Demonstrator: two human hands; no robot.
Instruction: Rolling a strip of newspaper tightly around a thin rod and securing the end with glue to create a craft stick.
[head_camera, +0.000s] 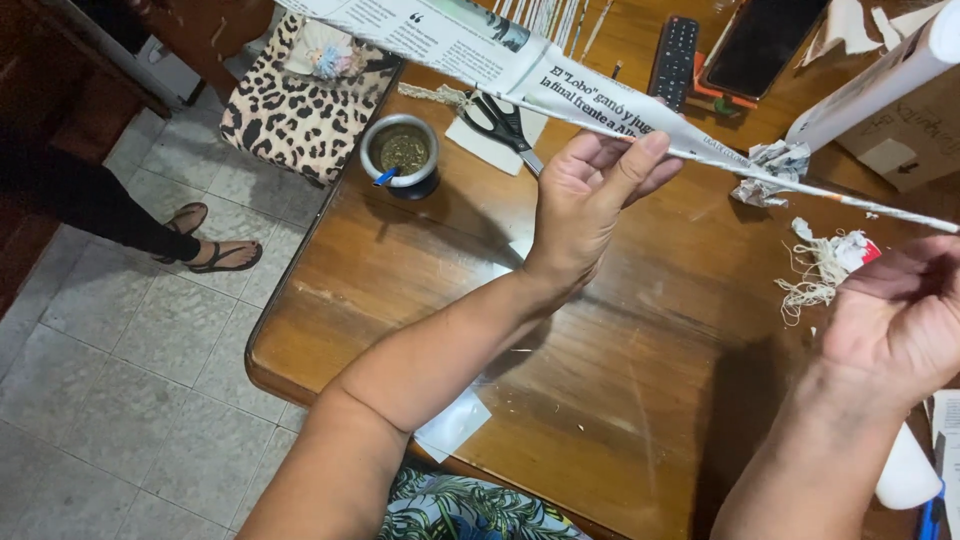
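I am mid-roll, left hand (590, 200) pinching the newspaper tube (640, 120) above the table's (420, 300) far edge, right hand (900, 310) loosely curled near its thin tip; next needs tighter twisting, I judge.

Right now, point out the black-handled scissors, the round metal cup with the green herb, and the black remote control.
Black-handled scissors (503, 122), head view, on the black handles.
Round metal cup with green herb (401, 150), head view, on the herb filling.
Black remote control (673, 55), head view, on the middle of its keypad.
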